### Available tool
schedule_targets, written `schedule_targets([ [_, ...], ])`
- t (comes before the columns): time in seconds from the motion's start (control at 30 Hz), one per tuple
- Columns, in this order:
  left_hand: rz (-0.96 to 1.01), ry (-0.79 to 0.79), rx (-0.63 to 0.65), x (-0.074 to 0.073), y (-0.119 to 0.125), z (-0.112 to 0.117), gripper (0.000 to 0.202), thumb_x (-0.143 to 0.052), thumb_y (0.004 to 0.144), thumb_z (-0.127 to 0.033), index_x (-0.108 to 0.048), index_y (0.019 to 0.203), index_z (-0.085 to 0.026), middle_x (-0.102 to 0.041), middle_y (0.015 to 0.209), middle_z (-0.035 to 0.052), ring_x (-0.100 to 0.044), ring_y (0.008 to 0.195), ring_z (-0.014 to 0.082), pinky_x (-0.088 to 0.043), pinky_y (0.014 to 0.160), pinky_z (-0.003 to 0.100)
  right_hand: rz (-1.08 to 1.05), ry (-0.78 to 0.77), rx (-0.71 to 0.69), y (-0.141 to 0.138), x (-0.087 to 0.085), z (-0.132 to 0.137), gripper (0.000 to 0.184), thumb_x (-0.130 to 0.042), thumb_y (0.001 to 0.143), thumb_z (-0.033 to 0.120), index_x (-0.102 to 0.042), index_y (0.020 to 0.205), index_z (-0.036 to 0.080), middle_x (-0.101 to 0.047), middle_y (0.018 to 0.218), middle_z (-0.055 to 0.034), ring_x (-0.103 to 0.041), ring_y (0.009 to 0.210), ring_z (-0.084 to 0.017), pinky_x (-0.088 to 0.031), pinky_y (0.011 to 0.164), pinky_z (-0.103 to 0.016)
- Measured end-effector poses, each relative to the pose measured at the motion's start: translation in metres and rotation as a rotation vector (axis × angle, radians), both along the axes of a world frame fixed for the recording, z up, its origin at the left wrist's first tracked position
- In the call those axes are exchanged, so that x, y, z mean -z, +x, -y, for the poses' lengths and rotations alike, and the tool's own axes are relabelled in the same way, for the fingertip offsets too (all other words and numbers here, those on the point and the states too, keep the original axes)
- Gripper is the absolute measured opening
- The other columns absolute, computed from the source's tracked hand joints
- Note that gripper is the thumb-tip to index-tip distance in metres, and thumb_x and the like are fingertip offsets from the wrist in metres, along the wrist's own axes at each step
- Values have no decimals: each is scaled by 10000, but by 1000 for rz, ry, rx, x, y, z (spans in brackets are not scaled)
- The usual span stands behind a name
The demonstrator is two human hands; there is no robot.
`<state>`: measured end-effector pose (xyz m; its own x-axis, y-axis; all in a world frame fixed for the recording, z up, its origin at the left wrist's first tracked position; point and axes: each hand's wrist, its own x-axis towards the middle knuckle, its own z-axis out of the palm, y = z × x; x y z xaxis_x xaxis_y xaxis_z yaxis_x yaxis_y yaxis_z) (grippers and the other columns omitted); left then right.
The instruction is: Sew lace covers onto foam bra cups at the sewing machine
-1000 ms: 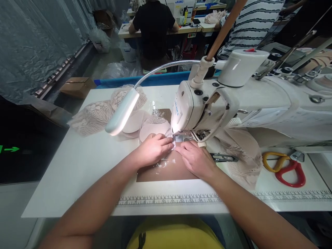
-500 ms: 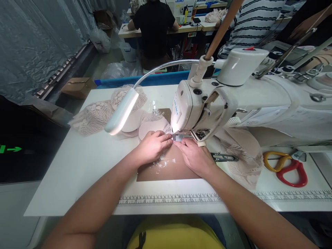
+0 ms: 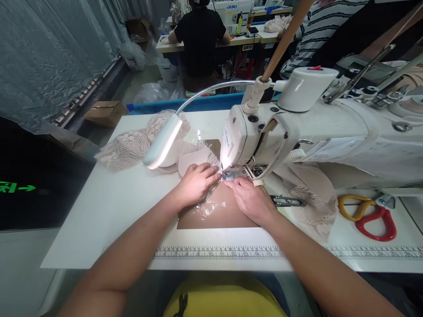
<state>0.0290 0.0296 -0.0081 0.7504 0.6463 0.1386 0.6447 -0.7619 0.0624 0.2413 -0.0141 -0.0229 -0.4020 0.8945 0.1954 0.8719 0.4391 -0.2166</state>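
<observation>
A white sewing machine [image 3: 239, 136] stands over the table, its needle area lit. Pale pink lace fabric with rounded cups [image 3: 194, 159] lies left of the needle and runs up to it. My left hand [image 3: 198, 182] rests on the edge of this fabric beside the presser foot, fingers bent and pressed down. My right hand [image 3: 251, 198] is just right of the foot, thumb and forefinger pinched together at the fabric's edge. What exactly lies between those fingertips is too small to make out. Beneath both hands is a brown sheet [image 3: 218, 215] with shiny clear film on it.
A lamp [image 3: 163, 141] on a bendable neck hangs over more lace [image 3: 127, 147]. Right of my hand lie black thread snips [image 3: 287, 201], another lace piece [image 3: 317, 207] and red-and-yellow scissors [image 3: 376, 218]. A ruler strip [image 3: 218, 253] runs along the front edge. People sit beyond the table.
The camera view has shifted slightly, so the scene sits a little further right. Both hands stay by the needle, with hardly any movement of the fingers.
</observation>
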Motion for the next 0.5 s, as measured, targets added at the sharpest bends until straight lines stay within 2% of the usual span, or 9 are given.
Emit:
schedule_targets([
  [0.13, -65, -5, -95, -13, 0, 8, 404, -366, 952, -384, -522, 1256, -170, -542, 1276, 134, -475, 1117, 297, -395, 800, 402, -41, 3, 0, 1, 0, 0, 417, -420, 842, 85, -667, 1151, 217, -675, 941, -47, -569, 756, -163, -384, 601, -257],
  [0.23, -98, -77, -150, -25, 0, 19, 491, -370, 922, -525, -596, 1115, -134, -610, 1068, 151, -537, 967, 289, -428, 712, 371, -78, 9, -3, 2, -1, 1, 410, -407, 855, 89, -659, 1154, 210, -682, 972, -55, -579, 759, -167, -410, 614, -263],
  [0.3, -98, -131, -132, -34, 0, 25, 473, -365, 928, -510, -624, 1026, -126, -624, 916, 130, -560, 862, 259, -439, 688, 352, -94, 7, -20, 2, -3, 2, 413, -401, 857, 84, -650, 1163, 205, -685, 970, -57, -589, 786, -175, -425, 627, -267],
  [0.37, -96, -182, -94, -39, 0, 29, 397, -374, 942, -427, -634, 948, -126, -617, 821, 106, -569, 767, 225, -442, 655, 333, -93, 0, -49, 2, -5, 3, 408, -397, 859, 81, -647, 1160, 197, -687, 956, -59, -597, 816, -181, -435, 640, -270],
  [0.43, -85, -228, -70, -41, 1, 30, 337, -392, 940, -353, -635, 894, -124, -614, 789, 94, -572, 718, 202, -446, 638, 318, -91, -3, -74, 2, -7, 3, 391, -392, 868, 87, -655, 1139, 186, -687, 950, -63, -602, 836, -183, -439, 654, -269],
  [0.5, -37, -237, -45, -37, 2, 29, 314, -402, 937, -319, -642, 914, -119, -632, 848, 104, -581, 757, 201, -461, 675, 315, -92, -1, -86, 2, -7, 3, 383, -388, 873, 90, -659, 1127, 183, -684, 935, -63, -602, 832, -181, -437, 661, -269],
])
